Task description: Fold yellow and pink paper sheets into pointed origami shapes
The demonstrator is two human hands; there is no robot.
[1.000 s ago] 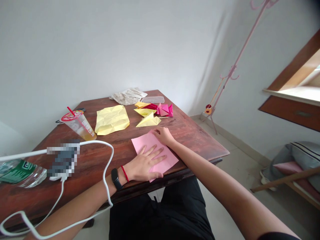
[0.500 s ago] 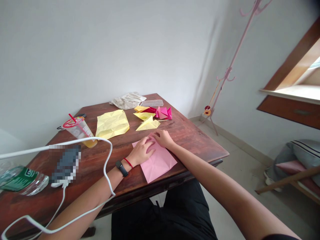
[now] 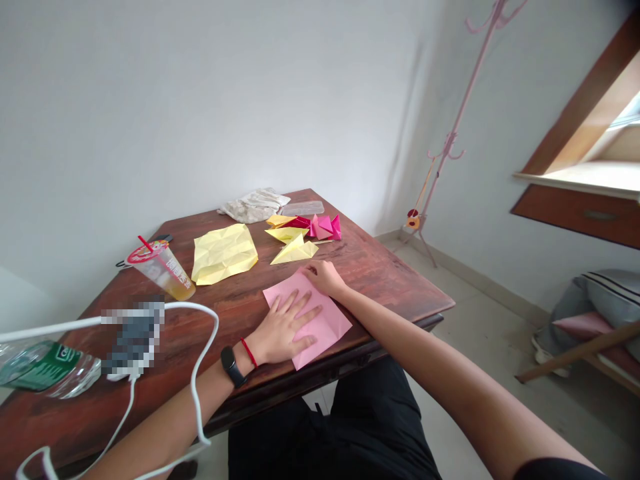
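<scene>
My left hand (image 3: 283,328) lies flat with fingers spread on a pink paper sheet (image 3: 327,327), covering much of it. A black smartwatch (image 3: 229,366) and a red string bracelet (image 3: 249,353) circle that wrist. My right hand (image 3: 321,277) has its fingers bunched on the sheet's far corner. Faint creases cross the pink paper. Beyond it lie a creased yellow paper sheet (image 3: 224,254), folded yellow paper pieces (image 3: 293,249), and folded magenta origami pieces (image 3: 325,227).
The dark wooden table (image 3: 380,280) holds a plastic cup with a red straw (image 3: 163,268), a pixelated phone (image 3: 135,337), a water bottle (image 3: 50,371), a cloth (image 3: 254,205), and a clear plastic box (image 3: 303,208). A white cable (image 3: 200,380) crosses my left forearm.
My left hand has slid from the far part of the pink sheet to its near part and flattened out. My right hand remains at the far corner.
</scene>
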